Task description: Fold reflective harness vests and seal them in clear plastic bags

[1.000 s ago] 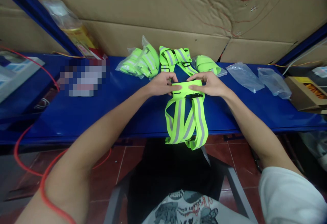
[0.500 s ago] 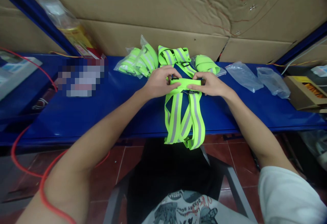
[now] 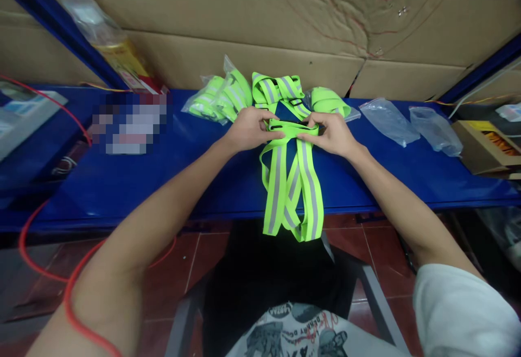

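Note:
A neon-yellow reflective harness (image 3: 311, 183) with grey stripes is stretched between my two hands over the blue table (image 3: 220, 183). My left hand (image 3: 252, 129) pinches one end of its folded band, and my right hand (image 3: 334, 132) pinches the other end. Its long straps hang down past the table's front edge. Just beyond my hands lies another folded reflective harness (image 3: 277, 88) with a black buckle. Bagged reflective straps (image 3: 222, 96) lie behind my left hand. A rolled yellow strap bundle (image 3: 329, 102) in clear plastic sits behind my right hand.
Two clear plastic bags (image 3: 391, 121) lie on the right, near an open cardboard box (image 3: 486, 148). A bottle (image 3: 118, 53) stands at the back left. Cardboard (image 3: 228, 10) lines the back. A red hose (image 3: 69, 297) loops around the left arm.
The folded band between my hands has tipped, so its upper edge and inside now show. The hanging straps have swung slightly left and lower. Both hands keep their grip.

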The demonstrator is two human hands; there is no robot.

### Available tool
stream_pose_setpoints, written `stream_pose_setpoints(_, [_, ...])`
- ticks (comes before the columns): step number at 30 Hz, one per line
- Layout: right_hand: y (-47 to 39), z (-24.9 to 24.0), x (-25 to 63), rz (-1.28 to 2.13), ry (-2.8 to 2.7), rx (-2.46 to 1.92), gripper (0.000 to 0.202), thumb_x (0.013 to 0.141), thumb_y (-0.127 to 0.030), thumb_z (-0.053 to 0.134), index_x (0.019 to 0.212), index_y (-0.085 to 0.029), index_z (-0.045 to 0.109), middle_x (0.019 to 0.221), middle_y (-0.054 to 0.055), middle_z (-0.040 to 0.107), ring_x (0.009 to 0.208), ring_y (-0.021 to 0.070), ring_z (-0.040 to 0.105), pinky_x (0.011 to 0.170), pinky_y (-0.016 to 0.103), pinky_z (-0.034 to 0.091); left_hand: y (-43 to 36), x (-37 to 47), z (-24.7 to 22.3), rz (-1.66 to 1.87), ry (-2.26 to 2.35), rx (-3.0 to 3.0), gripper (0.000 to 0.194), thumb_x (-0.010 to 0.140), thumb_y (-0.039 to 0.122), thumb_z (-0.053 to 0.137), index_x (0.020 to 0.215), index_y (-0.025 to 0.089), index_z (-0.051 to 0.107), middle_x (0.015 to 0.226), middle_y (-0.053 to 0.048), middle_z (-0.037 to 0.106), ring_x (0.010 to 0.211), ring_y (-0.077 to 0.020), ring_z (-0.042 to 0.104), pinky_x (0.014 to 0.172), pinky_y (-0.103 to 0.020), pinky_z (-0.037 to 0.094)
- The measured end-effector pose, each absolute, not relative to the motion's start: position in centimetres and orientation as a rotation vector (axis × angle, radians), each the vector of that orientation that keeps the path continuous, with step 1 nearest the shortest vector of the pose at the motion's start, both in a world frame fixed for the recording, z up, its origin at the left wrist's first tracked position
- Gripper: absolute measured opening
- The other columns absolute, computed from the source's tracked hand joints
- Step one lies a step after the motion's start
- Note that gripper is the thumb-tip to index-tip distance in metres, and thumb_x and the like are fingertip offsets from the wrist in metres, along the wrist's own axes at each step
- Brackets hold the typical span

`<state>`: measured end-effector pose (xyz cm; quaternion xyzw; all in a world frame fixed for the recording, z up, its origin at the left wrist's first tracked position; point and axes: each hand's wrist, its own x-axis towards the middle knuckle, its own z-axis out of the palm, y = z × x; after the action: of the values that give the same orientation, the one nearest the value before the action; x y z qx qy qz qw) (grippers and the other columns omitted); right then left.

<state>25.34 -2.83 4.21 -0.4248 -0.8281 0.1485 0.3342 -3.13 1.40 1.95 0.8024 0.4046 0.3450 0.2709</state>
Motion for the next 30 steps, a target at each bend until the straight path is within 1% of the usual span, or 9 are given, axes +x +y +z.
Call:
stream_pose_setpoints(2, [-2.8, 4.3, 25.5, 0.337, -2.188, -1.124, 0.062, 0.086, -0.081, 0.081, 0.079, -0.021, 0.064, 0.102, 0.009, 0.085, 0.077, 0.0222, 0.066, 0.072, 0.033, 0.043, 1.4, -3.2, 2.0, 1.014, 1.082, 2.274, 0.049, 0.076, 0.058, 0.097, 0.101, 0.017, 0.088, 0.070, -0.001, 0.073, 0.064, -0.0187, 0.068, 0.064, -0.030, 0.050])
stream_pose_setpoints(4, [-2.8, 4.4, 25.8, 0.299, -2.216, -1.125, 0.061, 0.089, -0.080, 0.079, 0.079, -0.021, 0.068, 0.099, 0.008, 0.085, 0.079, 0.0234, 0.070, 0.074, 0.034, 0.044, 1.4, -3.2, 2.2, 1.083, 1.023, 2.392, 0.044, 0.078, 0.057, 0.097, 0.099, 0.019, 0.089, 0.082, -0.003, 0.079, 0.067, -0.0181, 0.069, 0.068, -0.030, 0.052])
stream_pose_setpoints(9, [-2.7, 4.5, 26.3, 0.212, -2.244, -1.158, 0.055, 0.096, -0.076, 0.074, 0.086, -0.022, 0.078, 0.093, 0.008, 0.084, 0.081, 0.0258, 0.073, 0.076, 0.036, 0.046, 1.4, -3.5, 2.3, 1.082, 0.836, 2.554, 0.050, 0.091, 0.053, 0.089, 0.132, 0.024, 0.085, 0.113, -0.007, 0.086, 0.065, -0.0136, 0.069, 0.073, -0.029, 0.057])
stream_pose_setpoints(12, [-2.8, 4.3, 26.3, 0.161, -2.253, -1.197, 0.049, 0.097, -0.071, 0.076, 0.094, -0.022, 0.081, 0.090, 0.007, 0.083, 0.077, 0.0252, 0.072, 0.075, 0.036, 0.046, 1.6, -3.7, 1.9, 1.095, 0.765, 2.622, 0.042, 0.097, 0.055, 0.084, 0.125, 0.024, 0.087, 0.104, -0.006, 0.086, 0.065, -0.0139, 0.071, 0.073, -0.029, 0.058])
stream_pose_setpoints(17, [-3.3, 4.7, 26.1, 0.163, -2.275, -1.114, 0.040, 0.102, -0.061, 0.073, 0.111, -0.024, 0.085, 0.100, 0.006, 0.086, 0.082, 0.0255, 0.076, 0.079, 0.037, 0.049, 1.7, -3.7, 1.6, 1.136, 0.777, 2.670, 0.044, 0.100, 0.062, 0.080, 0.119, 0.024, 0.090, 0.095, -0.007, 0.086, 0.072, -0.0167, 0.075, 0.074, -0.030, 0.059])
stream_pose_setpoints(22, [-2.8, 4.7, 26.4, 0.204, -2.286, -1.105, 0.043, 0.096, -0.064, 0.079, 0.086, -0.023, 0.077, 0.096, 0.007, 0.084, 0.077, 0.0237, 0.073, 0.075, 0.036, 0.049, 1.3, -3.9, 2.2, 1.088, 0.789, 2.712, 0.038, 0.102, 0.057, 0.078, 0.121, 0.027, 0.090, 0.105, -0.006, 0.089, 0.084, -0.0188, 0.081, 0.079, -0.031, 0.060])
stream_pose_setpoints(24, [-2.6, 4.5, 26.5, 0.225, -2.274, -1.147, 0.046, 0.094, -0.067, 0.081, 0.084, -0.022, 0.074, 0.091, 0.006, 0.082, 0.071, 0.0219, 0.068, 0.073, 0.036, 0.049, 1.2, -4.0, 2.4, 1.038, 0.793, 2.672, 0.035, 0.101, 0.052, 0.080, 0.123, 0.027, 0.090, 0.110, -0.006, 0.089, 0.085, -0.0195, 0.082, 0.083, -0.032, 0.061])
stream_pose_setpoints(27, [-2.5, 4.1, 26.4, 0.258, -2.253, -1.156, 0.046, 0.093, -0.068, 0.081, 0.099, -0.023, 0.075, 0.097, 0.007, 0.082, 0.075, 0.0246, 0.070, 0.075, 0.037, 0.052, 1.1, -4.2, 2.8, 0.925, 0.836, 2.564, 0.036, 0.096, 0.043, 0.082, 0.126, 0.023, 0.087, 0.100, -0.004, 0.088, 0.078, -0.0202, 0.081, 0.083, -0.034, 0.063])
stream_pose_setpoints(30, [-2.5, 3.9, 26.3, 0.289, -2.221, -1.100, 0.063, 0.092, -0.068, 0.081, 0.137, -0.025, 0.071, 0.124, 0.011, 0.081, 0.101, 0.0326, 0.077, 0.085, 0.042, 0.059, 0.8, -4.0, 3.0, 0.872, 0.893, 2.563, 0.031, 0.093, 0.034, 0.080, 0.121, 0.021, 0.084, 0.096, -0.003, 0.085, 0.076, -0.0203, 0.078, 0.080, -0.034, 0.062])
